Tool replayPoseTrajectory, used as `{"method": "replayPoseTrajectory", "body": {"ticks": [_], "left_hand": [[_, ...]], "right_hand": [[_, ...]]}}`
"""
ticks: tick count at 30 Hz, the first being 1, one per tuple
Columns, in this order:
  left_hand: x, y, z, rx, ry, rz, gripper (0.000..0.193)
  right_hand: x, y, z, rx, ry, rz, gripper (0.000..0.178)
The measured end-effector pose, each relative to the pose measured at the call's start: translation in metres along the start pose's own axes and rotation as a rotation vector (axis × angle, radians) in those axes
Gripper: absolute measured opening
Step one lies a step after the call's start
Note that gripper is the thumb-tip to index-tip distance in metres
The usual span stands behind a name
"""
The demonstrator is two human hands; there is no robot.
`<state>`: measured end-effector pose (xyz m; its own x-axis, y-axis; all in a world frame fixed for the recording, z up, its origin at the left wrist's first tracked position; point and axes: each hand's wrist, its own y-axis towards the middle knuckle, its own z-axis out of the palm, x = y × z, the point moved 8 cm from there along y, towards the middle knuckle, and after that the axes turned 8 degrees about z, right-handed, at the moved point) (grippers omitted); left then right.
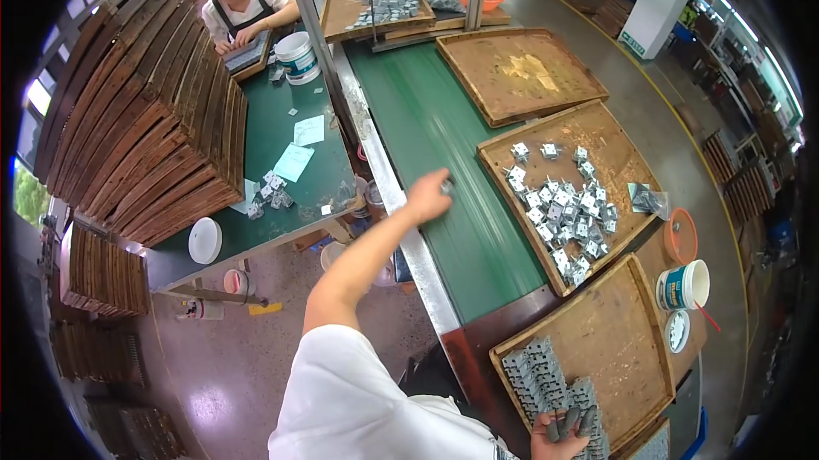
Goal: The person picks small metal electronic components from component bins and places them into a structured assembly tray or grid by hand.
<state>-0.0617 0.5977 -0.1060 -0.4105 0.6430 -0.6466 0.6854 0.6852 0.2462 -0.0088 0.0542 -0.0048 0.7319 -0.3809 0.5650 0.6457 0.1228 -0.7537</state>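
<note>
My left hand (pixel 429 196) reaches out over the green conveyor belt (pixel 469 268), its fingers closed around a small grey metal part (pixel 448 187) that mostly hides behind them. Near the lower edge, my right hand (pixel 559 439) is at the rows of grey metal parts (pixel 537 375) in the nearest wooden tray (pixel 610 340). Dark coverings show on its fingertips. Those fingers are curled; whatever they hold blends with the grey rows. Loose silver metal pieces (pixel 567 212) lie heaped in the middle wooden tray (pixel 627 153), right of the belt.
Another wooden tray (pixel 478 63) stands farther along the belt. White tubs (pixel 682 285) and an orange basket (pixel 681 238) sit at the right. Tall stacked trays (pixel 145 110) and a green workbench (pixel 320 165) fill the left, where a co-worker (pixel 243 3) sits handling parts.
</note>
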Motion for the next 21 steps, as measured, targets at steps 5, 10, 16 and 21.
{"method": "replayPoseTrajectory", "body": {"ticks": [5, 10, 16, 21], "left_hand": [[-0.127, -0.048, 0.045, 0.191, -0.507, 0.029, 0.028], [-0.238, -0.05, 0.11, 0.326, -0.15, 0.302, 0.04], [-0.258, -0.029, 0.168, 0.486, 0.137, 0.368, 0.041], [-0.27, -0.022, 0.154, 0.485, 0.217, 0.382, 0.034]], "right_hand": [[0.003, -0.001, -0.01, 0.073, -0.01, 0.031, 0.013], [-0.008, 0.022, -0.051, 0.265, 0.198, 0.082, 0.033], [0.002, 0.013, -0.069, 0.011, 0.339, 0.115, 0.029], [0.015, 0.008, -0.054, 0.118, 0.365, 0.139, 0.038]]}}
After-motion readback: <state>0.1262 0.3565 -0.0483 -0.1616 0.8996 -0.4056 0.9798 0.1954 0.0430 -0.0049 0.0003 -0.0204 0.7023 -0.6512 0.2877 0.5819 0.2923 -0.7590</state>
